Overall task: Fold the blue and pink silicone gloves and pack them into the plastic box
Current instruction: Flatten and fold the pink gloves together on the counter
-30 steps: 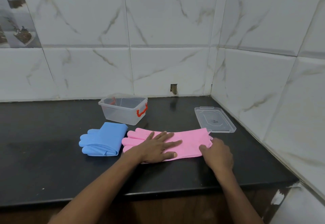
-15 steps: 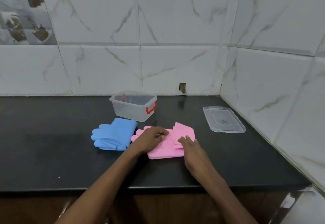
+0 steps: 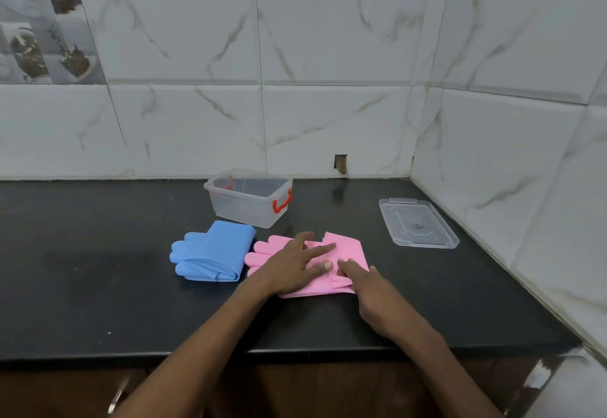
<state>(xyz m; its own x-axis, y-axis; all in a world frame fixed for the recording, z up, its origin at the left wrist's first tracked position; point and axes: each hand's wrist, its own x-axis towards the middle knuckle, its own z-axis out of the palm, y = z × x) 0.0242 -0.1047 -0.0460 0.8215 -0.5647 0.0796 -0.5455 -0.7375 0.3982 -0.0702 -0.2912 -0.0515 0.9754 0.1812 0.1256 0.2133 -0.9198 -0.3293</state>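
A: Pink gloves (image 3: 341,250) lie folded on the black table (image 3: 98,286), cuff half doubled over toward the glove digits, which poke out leftward from under the left hand (image 3: 292,265).

B: Left hand state?

A: Palm down, flat on the pink stack. Its fingers (image 3: 320,249) are spread and point to the right across the fold; nothing is pinched.

B: Right hand?

A: Right hand (image 3: 369,289) rests on the near right corner of the pink stack. Its fingers (image 3: 348,268) are held close together, tips pressing the folded edge down, almost touching the left thumb tip. Cannot tell if any layer is nipped beneath them.

B: Blue gloves?

A: Blue gloves (image 3: 213,252) are already folded, lying just left of the left hand, beside the pink stack, with a narrow strip of table between them. Digit ends face left, folded edge toward the near side.

B: Plastic box?

A: Plastic box (image 3: 249,199) stands open beyond the fingertips of the left hand, toward the tiled wall (image 3: 328,89). Clear walls, red latch on its right end, a second red latch visible through the far left. No gloves inside.

B: Lid?

A: Clear lid (image 3: 417,224) lies flat on the table, well to the right of and beyond the right hand, close to the side wall.
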